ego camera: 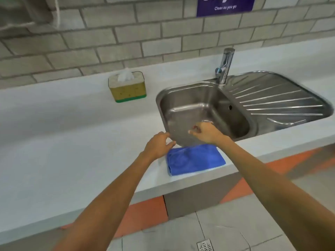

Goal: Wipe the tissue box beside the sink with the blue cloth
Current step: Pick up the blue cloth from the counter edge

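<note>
The cloth lies folded flat on the counter, just in front of the sink and close to the counter's front edge, where either hand can reach it without leaning. Nobody holds it yet. The left hand hovers at the cloth's upper left corner, fingers loosely spread and empty, thumb near the sink rim; whether a fingertip already touches the fabric cannot be told. The right hand hangs above the near edge of the basin, just beyond the cloth's far side, its fingers curled partly in with nothing between them.

The box stands upright on the counter to the left of the sink, well apart from both hands and close to the brick wall, a white tissue poking from its top. It looks yellowish with a green band at the base (the blur hides any finer detail). The tap rises behind the basin, out of the way of the reach.

Judging from this, the task is at its very start: the pickup has not been made and the box is unwiped. The likely next need is a grasp on the cloth, then a reach forward and left. The box is probably light and could slide when rubbed, so a steadying hand may help.
</note>
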Action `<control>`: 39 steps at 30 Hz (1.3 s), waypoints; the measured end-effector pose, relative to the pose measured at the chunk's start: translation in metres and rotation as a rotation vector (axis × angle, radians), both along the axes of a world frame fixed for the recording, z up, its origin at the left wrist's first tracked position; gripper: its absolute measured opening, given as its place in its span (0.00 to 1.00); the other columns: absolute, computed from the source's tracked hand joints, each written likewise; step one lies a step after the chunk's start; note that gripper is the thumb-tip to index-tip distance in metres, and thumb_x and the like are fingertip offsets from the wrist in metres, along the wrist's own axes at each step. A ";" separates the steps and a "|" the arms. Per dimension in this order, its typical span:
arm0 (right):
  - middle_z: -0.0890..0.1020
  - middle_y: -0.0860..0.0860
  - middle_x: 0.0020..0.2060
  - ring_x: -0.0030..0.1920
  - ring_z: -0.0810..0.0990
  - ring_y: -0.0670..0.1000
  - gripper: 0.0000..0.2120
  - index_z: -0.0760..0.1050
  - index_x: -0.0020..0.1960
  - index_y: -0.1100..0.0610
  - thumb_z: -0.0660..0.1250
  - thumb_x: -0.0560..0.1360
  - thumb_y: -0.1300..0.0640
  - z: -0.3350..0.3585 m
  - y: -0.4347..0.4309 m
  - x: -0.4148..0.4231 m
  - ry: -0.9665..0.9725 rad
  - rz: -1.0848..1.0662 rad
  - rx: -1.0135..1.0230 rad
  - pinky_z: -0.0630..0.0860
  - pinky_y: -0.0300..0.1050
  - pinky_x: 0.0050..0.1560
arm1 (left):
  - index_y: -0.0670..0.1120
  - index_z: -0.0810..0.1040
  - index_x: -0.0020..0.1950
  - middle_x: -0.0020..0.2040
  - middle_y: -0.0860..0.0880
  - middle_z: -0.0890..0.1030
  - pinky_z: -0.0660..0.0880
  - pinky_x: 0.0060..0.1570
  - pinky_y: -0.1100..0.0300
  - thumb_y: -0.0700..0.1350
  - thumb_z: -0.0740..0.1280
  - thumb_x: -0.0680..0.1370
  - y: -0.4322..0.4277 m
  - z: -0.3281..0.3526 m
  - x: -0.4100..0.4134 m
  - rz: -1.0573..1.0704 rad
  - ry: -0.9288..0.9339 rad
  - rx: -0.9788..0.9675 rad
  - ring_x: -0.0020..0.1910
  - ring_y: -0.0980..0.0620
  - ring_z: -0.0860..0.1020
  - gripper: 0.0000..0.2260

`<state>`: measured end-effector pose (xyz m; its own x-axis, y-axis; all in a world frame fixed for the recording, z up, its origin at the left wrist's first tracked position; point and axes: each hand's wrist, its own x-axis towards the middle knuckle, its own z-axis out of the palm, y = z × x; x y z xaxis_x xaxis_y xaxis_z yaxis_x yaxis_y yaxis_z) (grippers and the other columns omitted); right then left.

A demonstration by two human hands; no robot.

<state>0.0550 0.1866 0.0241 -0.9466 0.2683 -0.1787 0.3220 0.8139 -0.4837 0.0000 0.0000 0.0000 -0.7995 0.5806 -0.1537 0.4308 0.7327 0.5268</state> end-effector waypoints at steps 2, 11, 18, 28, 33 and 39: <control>0.79 0.62 0.57 0.59 0.76 0.60 0.22 0.74 0.60 0.63 0.63 0.75 0.47 -0.007 0.005 0.005 -0.026 0.002 -0.008 0.70 0.49 0.60 | 0.43 0.71 0.68 0.65 0.41 0.74 0.71 0.61 0.53 0.51 0.64 0.77 0.005 -0.007 0.007 -0.007 -0.045 -0.057 0.63 0.43 0.73 0.21; 0.84 0.60 0.49 0.53 0.80 0.58 0.17 0.76 0.58 0.63 0.65 0.74 0.54 -0.035 0.021 0.021 0.018 0.045 -0.136 0.73 0.46 0.54 | 0.40 0.78 0.55 0.53 0.40 0.80 0.72 0.47 0.57 0.52 0.66 0.76 0.017 -0.022 0.028 0.063 -0.069 -0.088 0.50 0.43 0.78 0.17; 0.76 0.49 0.31 0.38 0.75 0.51 0.09 0.75 0.36 0.55 0.68 0.72 0.51 -0.029 0.032 0.021 0.214 -0.040 -0.164 0.73 0.46 0.44 | 0.43 0.72 0.39 0.40 0.44 0.76 0.69 0.42 0.60 0.52 0.63 0.78 0.029 0.000 0.028 0.386 -0.439 0.212 0.41 0.47 0.73 0.14; 0.81 0.52 0.35 0.38 0.81 0.51 0.28 0.76 0.51 0.58 0.56 0.73 0.34 0.007 0.001 -0.006 -0.212 -0.069 -1.259 0.78 0.45 0.44 | 0.41 0.78 0.45 0.38 0.45 0.79 0.74 0.38 0.62 0.56 0.60 0.78 0.051 0.065 -0.002 0.532 -0.471 0.647 0.36 0.50 0.78 0.18; 0.85 0.53 0.48 0.49 0.84 0.52 0.34 0.75 0.61 0.59 0.56 0.71 0.32 0.016 -0.016 -0.040 -0.175 -0.030 -1.537 0.81 0.45 0.46 | 0.41 0.78 0.44 0.39 0.43 0.80 0.76 0.40 0.62 0.54 0.67 0.75 0.040 0.078 -0.029 0.447 -0.494 0.710 0.38 0.49 0.78 0.15; 0.85 0.54 0.47 0.45 0.83 0.52 0.18 0.75 0.59 0.59 0.64 0.74 0.49 0.018 -0.038 -0.092 -0.075 -0.106 -1.506 0.80 0.45 0.43 | 0.37 0.76 0.58 0.50 0.41 0.81 0.77 0.41 0.58 0.44 0.72 0.72 -0.005 0.078 -0.081 0.404 -0.425 0.599 0.47 0.45 0.79 0.18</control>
